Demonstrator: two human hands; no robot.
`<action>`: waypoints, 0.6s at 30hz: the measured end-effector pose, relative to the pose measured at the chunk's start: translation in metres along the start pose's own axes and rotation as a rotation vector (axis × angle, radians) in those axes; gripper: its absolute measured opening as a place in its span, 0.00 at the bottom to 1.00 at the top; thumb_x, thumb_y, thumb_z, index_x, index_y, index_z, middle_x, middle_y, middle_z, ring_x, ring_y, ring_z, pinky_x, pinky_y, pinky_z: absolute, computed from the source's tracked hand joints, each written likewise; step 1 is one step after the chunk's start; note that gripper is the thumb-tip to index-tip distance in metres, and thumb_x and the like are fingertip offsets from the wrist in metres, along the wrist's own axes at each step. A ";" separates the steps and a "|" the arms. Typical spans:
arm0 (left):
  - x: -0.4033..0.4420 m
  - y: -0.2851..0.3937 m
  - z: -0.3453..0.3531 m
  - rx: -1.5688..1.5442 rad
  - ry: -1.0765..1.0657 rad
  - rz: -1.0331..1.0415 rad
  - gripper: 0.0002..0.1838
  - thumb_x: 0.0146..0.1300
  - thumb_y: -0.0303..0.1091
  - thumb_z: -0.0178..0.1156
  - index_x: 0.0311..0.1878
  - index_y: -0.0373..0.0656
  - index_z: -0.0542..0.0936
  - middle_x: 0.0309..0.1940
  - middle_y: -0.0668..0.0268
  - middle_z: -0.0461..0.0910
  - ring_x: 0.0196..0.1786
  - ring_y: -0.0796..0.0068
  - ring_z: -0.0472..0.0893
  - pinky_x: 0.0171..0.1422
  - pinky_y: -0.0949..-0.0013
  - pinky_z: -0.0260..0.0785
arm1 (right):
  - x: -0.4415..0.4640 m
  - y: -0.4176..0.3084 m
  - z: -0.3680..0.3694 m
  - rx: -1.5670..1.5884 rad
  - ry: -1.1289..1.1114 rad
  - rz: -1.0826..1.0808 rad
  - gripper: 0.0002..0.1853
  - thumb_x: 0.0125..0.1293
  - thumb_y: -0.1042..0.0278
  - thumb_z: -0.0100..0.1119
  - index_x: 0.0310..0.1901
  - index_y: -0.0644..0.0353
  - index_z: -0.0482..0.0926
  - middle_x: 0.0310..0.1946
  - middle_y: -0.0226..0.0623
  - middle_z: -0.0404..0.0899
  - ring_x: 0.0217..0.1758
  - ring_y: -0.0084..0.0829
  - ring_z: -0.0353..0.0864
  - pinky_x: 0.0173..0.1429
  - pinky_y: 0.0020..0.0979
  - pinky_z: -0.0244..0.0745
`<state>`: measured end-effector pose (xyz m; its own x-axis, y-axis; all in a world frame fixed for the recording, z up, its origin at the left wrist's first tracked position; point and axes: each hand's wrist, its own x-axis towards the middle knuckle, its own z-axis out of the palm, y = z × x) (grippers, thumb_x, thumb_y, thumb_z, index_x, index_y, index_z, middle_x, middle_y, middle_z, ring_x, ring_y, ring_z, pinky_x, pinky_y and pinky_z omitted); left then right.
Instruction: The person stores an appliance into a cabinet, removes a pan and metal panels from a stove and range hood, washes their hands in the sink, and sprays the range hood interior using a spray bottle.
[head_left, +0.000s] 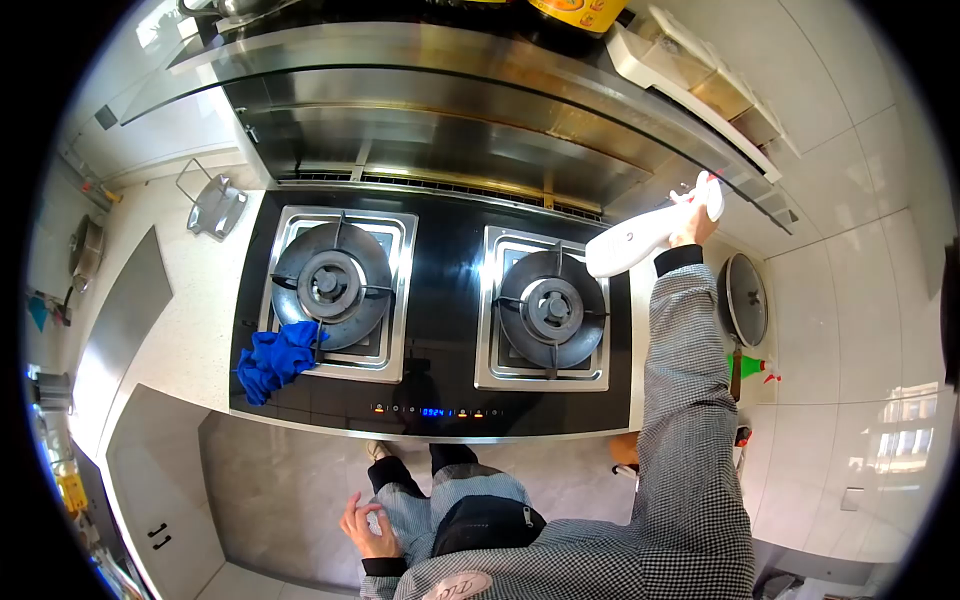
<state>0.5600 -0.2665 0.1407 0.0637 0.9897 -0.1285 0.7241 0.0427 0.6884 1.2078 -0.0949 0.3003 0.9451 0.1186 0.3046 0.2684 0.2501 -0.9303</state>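
Bottle [628, 243], white, smooth, upper right of frame: right hand [691, 222] is nearer, its fingers clamped round the upper end. Long axis slants from those fingers down-left toward right burner [580, 335], round, matte, dark. Left hand [368, 530], lower centre, well away: fingers bent, slightly apart, nothing visible held. Hob [445, 300]: glossy black. Cloth [274, 364], left of frame: blue, crumpled, against left burner [289, 297].

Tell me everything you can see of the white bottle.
The white bottle looks like smooth, opaque plastic, with a broad rounded body, a small dark mark on its side and a white head showing a touch of red. The right hand grips it near the head. It slants in view, base end toward the right burner. Its contents can't be seen.
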 end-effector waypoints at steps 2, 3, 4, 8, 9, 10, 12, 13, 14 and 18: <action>0.001 0.002 0.000 -0.025 -0.002 -0.061 0.07 0.47 0.26 0.57 0.33 0.44 0.76 0.53 0.56 0.72 0.54 0.54 0.67 0.59 0.56 0.57 | 0.003 0.000 -0.003 -0.002 0.010 0.023 0.14 0.61 0.60 0.59 0.39 0.63 0.76 0.21 0.28 0.67 0.22 0.18 0.68 0.37 0.31 0.80; 0.000 -0.002 0.001 -0.026 -0.002 -0.062 0.07 0.47 0.26 0.57 0.33 0.44 0.76 0.53 0.56 0.72 0.54 0.54 0.67 0.59 0.56 0.57 | 0.004 0.001 -0.005 -0.003 0.020 0.046 0.14 0.61 0.60 0.59 0.40 0.64 0.76 0.21 0.29 0.67 0.22 0.19 0.68 0.37 0.32 0.80; 0.000 -0.007 0.003 0.025 0.027 0.014 0.07 0.48 0.26 0.57 0.33 0.45 0.76 0.54 0.60 0.72 0.53 0.58 0.67 0.49 0.61 0.60 | 0.001 -0.003 -0.004 -0.003 0.018 0.044 0.14 0.61 0.60 0.59 0.40 0.64 0.76 0.21 0.29 0.67 0.22 0.19 0.68 0.37 0.32 0.80; -0.001 -0.015 0.006 0.079 0.052 0.077 0.07 0.48 0.26 0.58 0.33 0.46 0.76 0.54 0.63 0.72 0.52 0.61 0.68 0.39 0.67 0.64 | 0.001 -0.004 -0.006 0.026 -0.046 0.037 0.14 0.60 0.61 0.60 0.40 0.63 0.75 0.22 0.30 0.68 0.22 0.21 0.70 0.37 0.36 0.81; -0.001 -0.015 0.006 0.079 0.053 0.076 0.07 0.48 0.26 0.58 0.33 0.46 0.76 0.54 0.63 0.72 0.52 0.61 0.68 0.39 0.67 0.64 | 0.004 0.000 -0.008 0.063 -0.119 0.044 0.13 0.60 0.62 0.60 0.40 0.63 0.75 0.22 0.31 0.69 0.23 0.23 0.71 0.37 0.37 0.81; -0.001 -0.015 0.006 0.081 0.046 0.071 0.07 0.48 0.26 0.58 0.33 0.46 0.76 0.54 0.63 0.72 0.52 0.61 0.68 0.39 0.67 0.64 | 0.003 0.001 -0.008 0.064 -0.120 0.044 0.13 0.60 0.62 0.60 0.40 0.63 0.75 0.22 0.31 0.69 0.23 0.23 0.71 0.37 0.37 0.81; -0.001 -0.015 0.007 0.082 0.041 0.067 0.07 0.49 0.26 0.58 0.33 0.46 0.76 0.54 0.63 0.72 0.52 0.62 0.68 0.39 0.67 0.64 | -0.001 0.001 -0.009 0.071 -0.128 0.094 0.09 0.61 0.65 0.58 0.37 0.61 0.74 0.22 0.32 0.70 0.24 0.25 0.73 0.37 0.39 0.81; -0.001 -0.015 0.007 0.084 0.042 0.068 0.07 0.49 0.26 0.58 0.32 0.46 0.76 0.54 0.63 0.72 0.52 0.62 0.68 0.39 0.67 0.64 | -0.001 0.003 -0.010 0.072 -0.126 0.095 0.09 0.61 0.65 0.58 0.37 0.61 0.74 0.22 0.32 0.70 0.24 0.25 0.73 0.37 0.39 0.81; 0.000 -0.014 0.007 0.084 0.044 0.070 0.06 0.49 0.25 0.58 0.32 0.46 0.76 0.54 0.63 0.72 0.52 0.61 0.68 0.39 0.67 0.64 | -0.001 0.006 -0.010 0.106 -0.209 0.146 0.10 0.62 0.63 0.57 0.40 0.58 0.74 0.22 0.29 0.68 0.23 0.24 0.72 0.40 0.41 0.79; 0.002 -0.006 0.006 0.017 0.032 -0.010 0.06 0.46 0.25 0.56 0.31 0.43 0.75 0.51 0.58 0.73 0.52 0.55 0.68 0.58 0.55 0.57 | -0.004 0.016 -0.009 0.157 -0.335 0.239 0.06 0.63 0.64 0.54 0.38 0.55 0.72 0.23 0.27 0.68 0.24 0.25 0.71 0.42 0.45 0.77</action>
<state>0.5600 -0.2657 0.1321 0.0347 0.9930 -0.1127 0.7362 0.0508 0.6749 1.2100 -0.1005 0.2821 0.8577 0.4891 0.1585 -0.0062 0.3181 -0.9481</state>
